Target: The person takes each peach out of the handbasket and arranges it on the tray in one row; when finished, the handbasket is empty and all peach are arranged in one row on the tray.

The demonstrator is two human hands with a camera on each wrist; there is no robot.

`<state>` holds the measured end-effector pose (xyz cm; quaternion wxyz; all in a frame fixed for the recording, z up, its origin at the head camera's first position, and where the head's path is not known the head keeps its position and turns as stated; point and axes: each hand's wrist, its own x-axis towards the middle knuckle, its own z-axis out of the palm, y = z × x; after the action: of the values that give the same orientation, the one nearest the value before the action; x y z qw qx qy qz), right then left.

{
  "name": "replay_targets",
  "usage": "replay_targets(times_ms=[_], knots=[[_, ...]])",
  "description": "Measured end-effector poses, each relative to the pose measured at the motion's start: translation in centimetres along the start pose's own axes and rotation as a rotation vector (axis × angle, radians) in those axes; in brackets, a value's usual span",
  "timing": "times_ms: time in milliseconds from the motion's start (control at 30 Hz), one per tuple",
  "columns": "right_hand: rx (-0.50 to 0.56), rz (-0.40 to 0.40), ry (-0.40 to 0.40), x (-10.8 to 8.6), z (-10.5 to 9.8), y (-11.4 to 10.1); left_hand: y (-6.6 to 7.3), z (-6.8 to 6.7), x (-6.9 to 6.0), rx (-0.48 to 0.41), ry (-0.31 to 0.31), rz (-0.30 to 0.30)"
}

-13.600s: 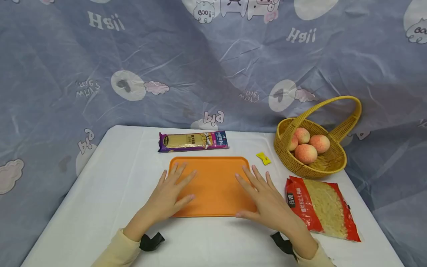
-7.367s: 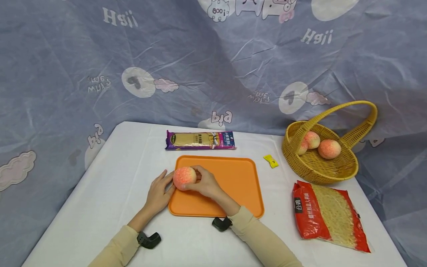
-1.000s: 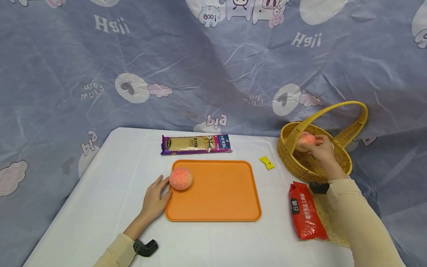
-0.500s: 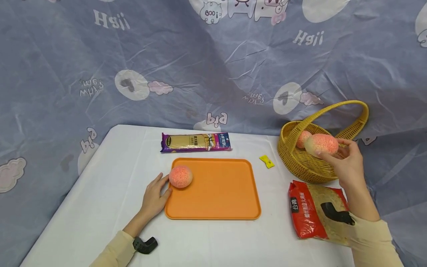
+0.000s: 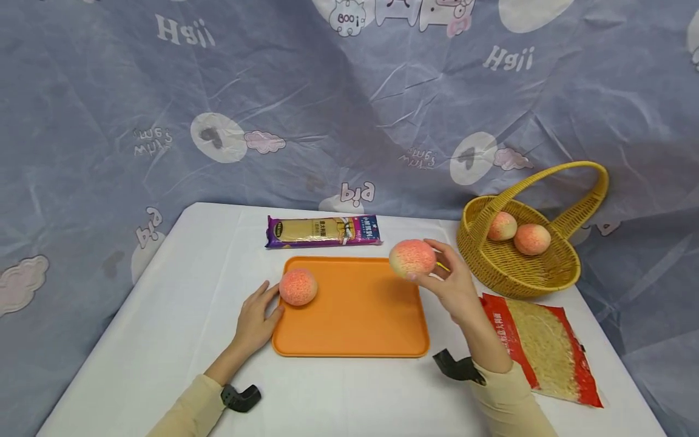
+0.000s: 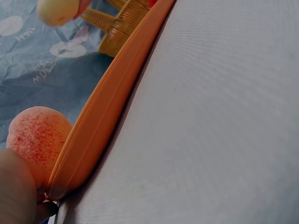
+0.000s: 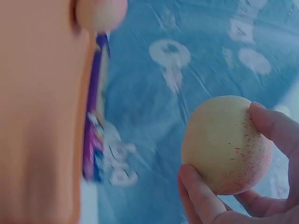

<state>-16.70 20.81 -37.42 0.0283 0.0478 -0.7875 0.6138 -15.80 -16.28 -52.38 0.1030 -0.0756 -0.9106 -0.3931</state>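
My right hand (image 5: 452, 282) grips a pink and cream peach (image 5: 412, 258) above the right part of the orange tray (image 5: 355, 328). In the right wrist view, thumb and fingers curve round the peach (image 7: 226, 147). A second peach (image 5: 298, 287) rests in the tray's upper left corner. Against the tray's left edge lies my left hand (image 5: 255, 318), its fingers loosely extended beside that peach. The left wrist view has a thumb (image 6: 17, 186) close to the tray's corner, partly in front of the peach (image 6: 39, 135); the other fingers are mostly hidden there.
A yellow wicker basket (image 5: 502, 279) with a tall handle holds two peaches (image 5: 516, 233) at the right. In front of it lies a red pasta bag (image 5: 546, 346). A purple spaghetti pack (image 5: 324, 231) is behind the tray. A small yellow wrapped item (image 5: 443, 266) is mostly behind the right hand.
My right hand has lifted a peach out of the basket and carried it left over the tray. The left hand has stayed by the tray's left edge.
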Motion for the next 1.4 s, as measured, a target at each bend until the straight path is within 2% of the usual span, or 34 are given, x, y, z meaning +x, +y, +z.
replay_targets(times_ms=[167, 267, 433, 533, 833, 1400], knots=[[-0.032, 0.055, -0.089, 1.2, 4.8, 1.4, -0.1, 0.2, 0.1, 0.003, 0.000, 0.002], [-0.049, 0.088, -0.108, 1.7, 7.1, 2.4, -0.1, 0.2, 0.0, 0.002, 0.005, -0.001], [-0.075, 0.134, -0.119, 2.0, 9.8, 4.1, -0.2, 0.1, 0.0, 0.006, 0.009, -0.003], [-0.072, 0.135, -0.128, 2.1, 10.9, 4.9, -0.2, 0.1, 0.0, 0.006, 0.010, -0.006], [-0.087, 0.101, -0.154, 2.6, 12.8, 6.4, -0.2, 0.0, 0.0, 0.009, 0.010, 0.001], [-0.139, 0.092, -0.190, 2.6, 13.3, 6.8, 0.1, 0.0, 0.1, 0.013, 0.010, 0.010]])
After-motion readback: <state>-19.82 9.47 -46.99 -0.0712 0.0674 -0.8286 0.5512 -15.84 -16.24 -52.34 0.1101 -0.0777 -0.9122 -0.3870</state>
